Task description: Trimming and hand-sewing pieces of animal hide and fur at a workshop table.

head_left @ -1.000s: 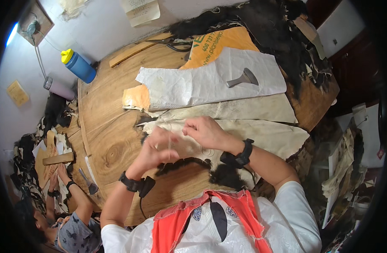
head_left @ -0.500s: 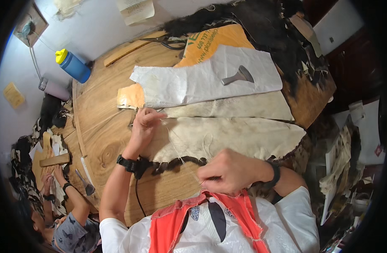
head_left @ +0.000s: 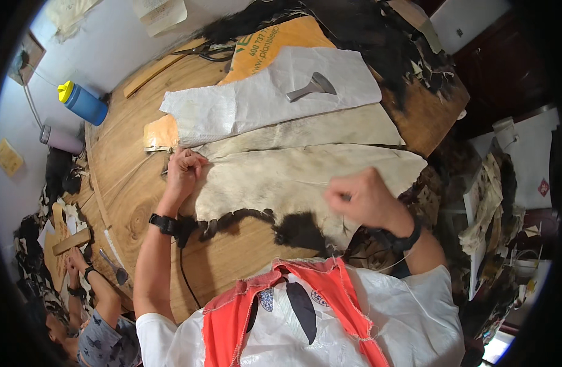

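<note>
From the head view, my right hand (head_left: 368,197) has swung up from my chest to 1 o'clock, fingers curled, though blur hides what they hold. The thread (head_left: 311,182) has straightened, taking up slack across the pale fur hide (head_left: 293,162) at 12 o'clock; my left hand (head_left: 186,171), at 11 o'clock, pinches its end.

Pale hide (head_left: 256,186) gives room, grey tool (head_left: 310,89) obstructing beyond

Long cream hide panel (head_left: 281,180) looks matt by the left fingers (head_left: 192,160); beyond them, creased white plastic sheet (head_left: 256,79) gleams faintly.
</note>
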Demonstrator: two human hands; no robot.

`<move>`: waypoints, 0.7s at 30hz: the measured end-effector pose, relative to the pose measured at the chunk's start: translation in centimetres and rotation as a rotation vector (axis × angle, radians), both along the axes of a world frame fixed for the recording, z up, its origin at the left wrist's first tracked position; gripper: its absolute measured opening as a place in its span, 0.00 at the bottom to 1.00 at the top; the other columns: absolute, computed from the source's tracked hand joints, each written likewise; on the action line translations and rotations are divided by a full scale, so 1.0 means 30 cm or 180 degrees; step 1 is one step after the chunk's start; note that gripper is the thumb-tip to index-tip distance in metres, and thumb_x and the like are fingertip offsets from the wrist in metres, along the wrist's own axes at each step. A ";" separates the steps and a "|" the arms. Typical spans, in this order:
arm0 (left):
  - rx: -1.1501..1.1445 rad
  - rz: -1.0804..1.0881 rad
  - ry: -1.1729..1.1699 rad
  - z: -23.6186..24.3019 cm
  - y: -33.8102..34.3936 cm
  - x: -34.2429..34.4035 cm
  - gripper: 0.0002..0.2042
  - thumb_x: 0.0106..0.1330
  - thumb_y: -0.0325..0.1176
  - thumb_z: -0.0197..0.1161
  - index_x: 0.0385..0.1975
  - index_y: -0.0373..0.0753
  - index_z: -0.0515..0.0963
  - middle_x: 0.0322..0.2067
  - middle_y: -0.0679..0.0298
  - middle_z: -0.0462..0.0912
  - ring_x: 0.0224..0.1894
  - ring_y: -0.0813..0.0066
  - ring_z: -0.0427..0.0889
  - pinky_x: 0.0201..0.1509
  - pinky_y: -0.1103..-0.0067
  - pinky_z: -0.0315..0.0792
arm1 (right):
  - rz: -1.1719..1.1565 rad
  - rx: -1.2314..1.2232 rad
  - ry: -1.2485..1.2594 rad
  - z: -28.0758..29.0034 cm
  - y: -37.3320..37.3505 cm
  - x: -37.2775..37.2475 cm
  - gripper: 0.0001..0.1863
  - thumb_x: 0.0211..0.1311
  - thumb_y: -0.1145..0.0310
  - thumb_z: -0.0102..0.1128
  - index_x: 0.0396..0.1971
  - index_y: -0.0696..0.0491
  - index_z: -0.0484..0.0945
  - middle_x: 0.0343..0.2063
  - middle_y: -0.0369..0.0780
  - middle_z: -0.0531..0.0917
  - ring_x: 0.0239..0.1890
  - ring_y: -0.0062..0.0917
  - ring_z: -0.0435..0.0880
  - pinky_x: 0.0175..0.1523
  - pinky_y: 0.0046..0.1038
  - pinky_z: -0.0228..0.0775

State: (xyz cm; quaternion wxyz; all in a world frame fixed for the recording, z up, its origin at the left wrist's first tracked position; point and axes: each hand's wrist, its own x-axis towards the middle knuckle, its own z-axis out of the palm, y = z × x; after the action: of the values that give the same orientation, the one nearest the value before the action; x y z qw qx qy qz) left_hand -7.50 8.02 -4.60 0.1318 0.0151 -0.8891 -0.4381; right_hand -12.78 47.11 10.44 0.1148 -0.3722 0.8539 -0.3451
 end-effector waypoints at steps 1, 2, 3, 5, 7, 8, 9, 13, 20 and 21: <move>-0.0009 -0.0022 -0.0009 0.000 -0.010 0.001 0.11 0.49 0.15 0.59 0.11 0.40 0.73 0.23 0.66 0.83 0.37 0.66 0.77 0.47 0.74 0.70 | -0.0358 0.0273 0.0054 -0.008 0.054 -0.045 0.08 0.57 0.66 0.64 0.24 0.53 0.80 0.17 0.42 0.81 0.18 0.36 0.81 0.25 0.34 0.69; 0.0076 -0.0143 -0.0235 0.032 -0.016 -0.002 0.09 0.51 0.16 0.59 0.16 0.39 0.76 0.27 0.63 0.85 0.39 0.64 0.78 0.51 0.72 0.70 | -0.0722 0.0544 0.0100 -0.010 0.130 -0.122 0.09 0.59 0.63 0.65 0.28 0.52 0.81 0.17 0.42 0.82 0.19 0.36 0.82 0.26 0.35 0.70; 0.0091 -0.0161 -0.0228 0.073 0.003 -0.001 0.09 0.51 0.16 0.59 0.16 0.39 0.76 0.27 0.63 0.85 0.39 0.64 0.78 0.51 0.72 0.70 | -0.1282 0.1554 0.0993 0.009 0.214 -0.211 0.10 0.61 0.61 0.64 0.34 0.52 0.80 0.20 0.43 0.83 0.21 0.37 0.83 0.27 0.38 0.71; -0.1171 -0.0050 -0.0269 0.156 0.062 -0.007 0.05 0.55 0.17 0.62 0.24 0.36 0.79 0.34 0.59 0.86 0.43 0.58 0.77 0.53 0.68 0.70 | -0.1836 0.2582 0.1930 0.041 0.274 -0.305 0.12 0.62 0.60 0.64 0.40 0.51 0.79 0.22 0.44 0.84 0.23 0.39 0.84 0.29 0.40 0.72; -0.1292 0.0197 -0.0452 0.168 0.154 -0.001 0.08 0.58 0.20 0.63 0.37 0.36 0.81 0.42 0.55 0.85 0.47 0.53 0.77 0.58 0.66 0.69 | -0.2347 0.2316 0.1659 0.020 0.238 -0.352 0.15 0.64 0.62 0.61 0.48 0.49 0.76 0.24 0.46 0.85 0.27 0.40 0.85 0.32 0.46 0.73; -0.1128 0.0246 -0.0368 0.142 0.197 0.022 0.17 0.59 0.25 0.65 0.49 0.37 0.76 0.52 0.52 0.80 0.57 0.52 0.73 0.65 0.61 0.63 | -0.2096 0.1690 0.1183 -0.038 0.135 -0.336 0.13 0.66 0.65 0.57 0.47 0.50 0.77 0.30 0.49 0.86 0.28 0.40 0.84 0.33 0.45 0.73; -0.0926 0.0227 -0.0219 0.127 0.256 0.022 0.27 0.61 0.31 0.67 0.62 0.38 0.71 0.62 0.49 0.74 0.67 0.51 0.69 0.72 0.56 0.57 | -0.1400 0.0451 0.0470 -0.111 0.078 -0.309 0.14 0.64 0.70 0.57 0.49 0.52 0.77 0.29 0.45 0.85 0.25 0.32 0.82 0.32 0.38 0.72; -0.1452 0.0152 -0.0813 0.106 0.425 0.048 0.49 0.58 0.43 0.72 0.76 0.40 0.48 0.73 0.43 0.54 0.76 0.44 0.51 0.74 0.45 0.49 | -0.0259 -0.1031 -0.3011 -0.343 -0.280 -0.241 0.21 0.66 0.71 0.59 0.59 0.50 0.75 0.20 0.24 0.69 0.17 0.08 0.61 0.21 0.16 0.52; -0.1974 -0.0306 -0.1369 0.149 0.469 0.068 0.44 0.59 0.54 0.69 0.75 0.53 0.55 0.76 0.42 0.42 0.76 0.33 0.40 0.70 0.38 0.48 | 0.0004 -0.0282 -0.4729 -0.448 -0.334 -0.315 0.08 0.66 0.71 0.57 0.44 0.49 0.77 0.14 0.24 0.67 0.14 0.09 0.63 0.17 0.17 0.49; -0.1960 -0.0273 -0.1401 0.134 0.470 0.066 0.44 0.59 0.54 0.69 0.75 0.53 0.55 0.76 0.42 0.42 0.76 0.33 0.40 0.70 0.38 0.48 | -0.0011 -0.0145 -0.4711 -0.449 -0.278 -0.340 0.07 0.66 0.72 0.57 0.42 0.50 0.78 0.14 0.25 0.67 0.14 0.09 0.63 0.16 0.17 0.49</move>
State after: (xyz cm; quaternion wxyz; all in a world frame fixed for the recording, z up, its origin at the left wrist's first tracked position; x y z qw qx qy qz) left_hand -5.52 22.11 -0.60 -0.0824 0.0313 -0.9860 -0.1418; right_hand -22.99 38.78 -3.03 0.6523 -0.0432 0.5464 -0.5236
